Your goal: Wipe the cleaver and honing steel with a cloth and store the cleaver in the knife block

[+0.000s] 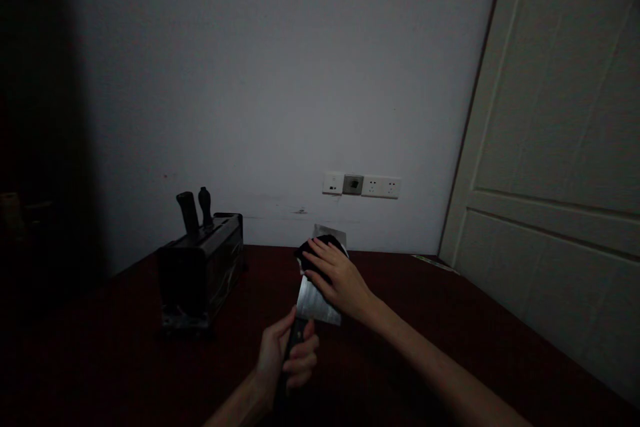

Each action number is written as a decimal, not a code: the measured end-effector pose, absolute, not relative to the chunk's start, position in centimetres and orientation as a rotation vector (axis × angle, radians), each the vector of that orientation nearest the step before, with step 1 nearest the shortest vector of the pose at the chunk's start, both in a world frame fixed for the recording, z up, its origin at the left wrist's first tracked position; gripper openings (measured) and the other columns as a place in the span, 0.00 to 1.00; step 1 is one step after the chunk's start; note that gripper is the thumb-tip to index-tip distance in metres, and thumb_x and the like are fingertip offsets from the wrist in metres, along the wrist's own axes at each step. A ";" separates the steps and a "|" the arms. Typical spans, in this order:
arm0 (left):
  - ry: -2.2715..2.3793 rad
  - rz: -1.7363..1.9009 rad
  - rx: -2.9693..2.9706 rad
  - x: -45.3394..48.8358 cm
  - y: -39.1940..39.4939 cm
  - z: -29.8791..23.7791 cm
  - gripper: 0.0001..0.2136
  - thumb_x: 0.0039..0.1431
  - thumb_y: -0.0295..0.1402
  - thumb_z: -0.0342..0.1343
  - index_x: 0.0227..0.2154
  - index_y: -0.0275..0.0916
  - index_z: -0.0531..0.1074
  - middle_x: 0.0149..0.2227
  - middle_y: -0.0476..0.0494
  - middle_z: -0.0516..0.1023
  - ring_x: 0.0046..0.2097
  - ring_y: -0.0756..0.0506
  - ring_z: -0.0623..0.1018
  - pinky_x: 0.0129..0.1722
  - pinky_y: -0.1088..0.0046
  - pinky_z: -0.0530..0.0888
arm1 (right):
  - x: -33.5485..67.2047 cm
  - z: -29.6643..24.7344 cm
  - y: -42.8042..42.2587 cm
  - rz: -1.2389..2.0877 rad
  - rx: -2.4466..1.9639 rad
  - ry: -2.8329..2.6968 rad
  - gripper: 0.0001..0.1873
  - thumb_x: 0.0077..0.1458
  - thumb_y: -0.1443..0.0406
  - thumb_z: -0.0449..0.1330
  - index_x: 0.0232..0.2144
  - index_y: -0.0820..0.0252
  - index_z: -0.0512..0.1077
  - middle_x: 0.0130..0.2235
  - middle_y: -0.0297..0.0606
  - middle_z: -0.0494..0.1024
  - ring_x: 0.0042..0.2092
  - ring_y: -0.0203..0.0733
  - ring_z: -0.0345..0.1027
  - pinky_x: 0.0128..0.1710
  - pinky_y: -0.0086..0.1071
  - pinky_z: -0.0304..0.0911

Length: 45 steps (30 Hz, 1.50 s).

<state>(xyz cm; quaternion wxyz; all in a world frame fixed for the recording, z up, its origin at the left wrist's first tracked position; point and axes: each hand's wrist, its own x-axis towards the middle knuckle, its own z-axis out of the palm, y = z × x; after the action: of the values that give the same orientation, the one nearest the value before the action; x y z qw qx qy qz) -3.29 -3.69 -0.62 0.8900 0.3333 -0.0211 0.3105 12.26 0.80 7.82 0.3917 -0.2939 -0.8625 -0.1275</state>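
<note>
My left hand (289, 353) is wrapped round the dark handle (296, 332) of a broad-bladed cleaver (315, 303), held in front of me with its blade pointing away. Over the middle of the blade lies a black cloth (309, 257) with a whitish edge. My right hand (336, 272) holds this cloth against the flat of the blade, its fingers stretched across it. Beyond the cloth the far end of the blade (331, 233) shows. Cloth and fingers hide the part between, and the right thumb's grip is hard to make out.
A black knife block (200, 273) stands on the dark red table (400, 347) to the left, with two dark handles (196, 210) sticking up from it. Sockets and a switch (360, 185) sit low on the wall behind. A pale panelled door (550, 227) rises on the right.
</note>
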 end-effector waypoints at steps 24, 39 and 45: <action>-0.093 0.623 0.701 -3.0 -3.7 -1.0 0.15 0.56 0.43 0.48 0.25 0.35 0.62 0.14 0.58 0.54 0.12 0.59 0.44 0.09 0.84 0.49 | 11.7 7.2 0.2 -0.358 -0.865 -2.161 0.20 0.57 0.63 0.50 0.52 0.62 0.64 0.58 0.45 0.61 0.60 0.45 0.51 0.57 0.44 0.51; -0.025 0.671 0.682 -3.7 -3.4 -0.8 0.14 0.54 0.42 0.50 0.24 0.35 0.61 0.14 0.58 0.53 0.12 0.59 0.43 0.08 0.85 0.48 | 11.4 7.6 -0.2 -0.393 -0.830 -2.233 0.21 0.56 0.63 0.52 0.52 0.62 0.64 0.57 0.46 0.62 0.59 0.45 0.52 0.57 0.43 0.52; -0.064 0.618 0.697 -3.7 -3.3 -0.4 0.14 0.56 0.42 0.48 0.25 0.34 0.63 0.14 0.58 0.53 0.12 0.59 0.44 0.08 0.84 0.50 | 12.5 9.6 1.8 -0.448 -0.867 -2.172 0.20 0.58 0.63 0.50 0.52 0.62 0.64 0.57 0.47 0.62 0.59 0.46 0.52 0.57 0.45 0.52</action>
<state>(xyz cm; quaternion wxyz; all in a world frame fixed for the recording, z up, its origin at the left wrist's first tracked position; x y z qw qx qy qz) -3.72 -3.35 -0.38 0.8929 0.3360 -0.0309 0.2981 12.48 1.82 9.62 0.3712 -0.3379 -0.8470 -0.1749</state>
